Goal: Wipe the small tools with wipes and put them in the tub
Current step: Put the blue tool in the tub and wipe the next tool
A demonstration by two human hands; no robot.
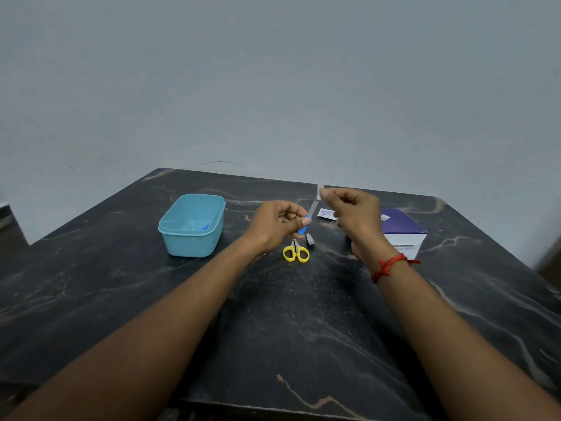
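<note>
A plain, pale grey-blue wall [273, 71] is filling the upper half of the view, with a thin dark line [212, 163] curving across it just above the far edge of the bench [288, 329]. The bench, a black stone-patterned slab with pale and brownish veins, is stretching from the wall toward the viewer. Soft, even light is giving its top a dull sheen. A blurred brownish patch [548, 262] is showing past its right edge.

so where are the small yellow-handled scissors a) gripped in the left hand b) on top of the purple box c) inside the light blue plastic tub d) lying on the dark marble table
D: the small yellow-handled scissors lie on the dark marble table, near the left hand and outside the light blue plastic tub.
</note>
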